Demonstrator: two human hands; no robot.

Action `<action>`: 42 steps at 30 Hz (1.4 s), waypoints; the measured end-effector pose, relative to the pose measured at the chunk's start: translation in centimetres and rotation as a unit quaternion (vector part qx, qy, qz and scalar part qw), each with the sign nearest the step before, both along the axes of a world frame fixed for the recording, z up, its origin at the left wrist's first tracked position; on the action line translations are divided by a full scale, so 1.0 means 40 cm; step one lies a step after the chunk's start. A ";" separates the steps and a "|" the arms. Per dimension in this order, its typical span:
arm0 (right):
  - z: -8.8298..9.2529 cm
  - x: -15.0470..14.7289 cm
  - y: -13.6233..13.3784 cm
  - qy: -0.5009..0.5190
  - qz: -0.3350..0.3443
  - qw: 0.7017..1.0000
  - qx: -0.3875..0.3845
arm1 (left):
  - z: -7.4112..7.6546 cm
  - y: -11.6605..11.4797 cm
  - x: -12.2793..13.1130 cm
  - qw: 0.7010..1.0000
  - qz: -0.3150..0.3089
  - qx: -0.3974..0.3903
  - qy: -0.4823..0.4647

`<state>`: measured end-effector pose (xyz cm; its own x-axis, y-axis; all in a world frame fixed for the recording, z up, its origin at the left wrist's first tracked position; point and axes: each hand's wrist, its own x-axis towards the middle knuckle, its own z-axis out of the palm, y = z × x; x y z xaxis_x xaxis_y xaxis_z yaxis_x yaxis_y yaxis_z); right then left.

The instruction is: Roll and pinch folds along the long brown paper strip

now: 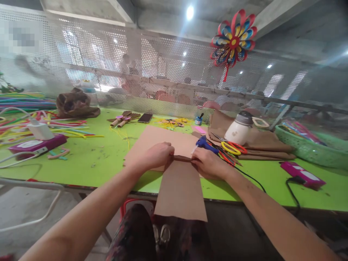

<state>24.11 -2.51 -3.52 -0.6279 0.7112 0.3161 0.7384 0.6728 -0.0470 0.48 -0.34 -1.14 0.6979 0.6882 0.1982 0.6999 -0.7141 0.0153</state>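
Observation:
A strip of brown paper (181,192) hangs over the table's front edge, its far end folded or rolled into a narrow band. My left hand (160,154) pinches the left end of that band, fingers closed. At its right end, my right hand (205,161) is closed on the band too. Beneath both hands lies a larger light brown sheet (154,139) on the green table. Just beyond my right hand rests a blue glue gun (206,144), its pale tip close to my fingers.
Scissors with yellow and red handles (231,148) lie beside a white kettle-like container (239,129) on folded brown material (261,145). A green basket (312,145) stands right. Purple power strips (40,145) sit at left and right. A phone (145,117) lies behind.

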 end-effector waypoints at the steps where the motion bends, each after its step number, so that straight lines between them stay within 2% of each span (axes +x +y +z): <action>1: -0.004 -0.001 0.003 -0.004 -0.003 1.000 0.009 | -0.001 0.001 -0.001 1.000 -0.002 0.005 -0.001; 5: -0.010 -0.002 0.006 -0.012 -0.001 1.000 0.024 | -0.009 0.005 -0.004 1.000 -0.014 0.011 -0.005; 16: 0.015 0.003 -0.022 0.002 0.018 1.000 -0.018 | -0.012 -0.005 -0.005 0.999 -0.035 0.026 0.004; 25: -0.014 -0.011 -0.029 -0.088 -0.003 0.992 0.092 | 0.002 -0.027 0.008 0.996 -0.022 0.076 0.036; 27: -0.019 -0.015 -0.034 -0.097 -0.011 0.989 0.115 | 0.011 -0.025 0.010 0.999 -0.012 0.049 0.011; 30: -0.025 -0.023 -0.035 -0.092 -0.018 0.987 0.133 | 0.037 -0.005 0.017 0.998 0.018 -0.035 -0.039; 32: -0.025 -0.026 -0.032 -0.079 -0.025 0.986 0.142 | 0.064 0.015 0.027 0.996 0.042 -0.068 -0.031; 35: -0.020 -0.028 -0.028 -0.055 -0.036 0.985 0.160 | 0.111 0.039 0.051 0.996 0.058 -0.072 0.016; 38: -0.013 -0.028 -0.031 -0.038 -0.038 0.983 0.175 | 0.138 0.048 0.074 0.994 0.021 -0.103 0.025; 42: -0.009 -0.029 -0.035 -0.035 -0.039 0.982 0.180 | 0.116 0.053 0.070 0.977 -0.062 -0.204 -0.011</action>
